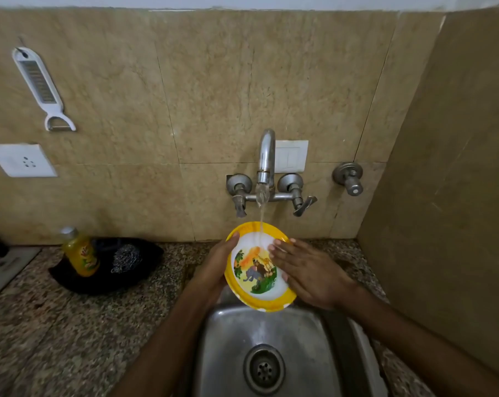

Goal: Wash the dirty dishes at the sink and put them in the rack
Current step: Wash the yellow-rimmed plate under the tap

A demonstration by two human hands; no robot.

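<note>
One yellow plate (256,279) under the running tap (266,156): my left hand (213,270) grips its rim, right hand (308,270) lies flat on it.

1. Beige marbled stone-tile back wall (213,81) with thin dark joints and a pale strip along its top.
2. Matching beige side wall (457,196) closes the corner on the right.
3. Speckled brown-grey granite countertop (42,325) runs along the wall's foot.
4. White square wall socket (21,160) at left, with a white plastic grater-peeler (39,81) hanging above it.
5. White two-rocker switch plate (292,156) at centre, and to its right a round grey metal wall valve (349,177).
</note>
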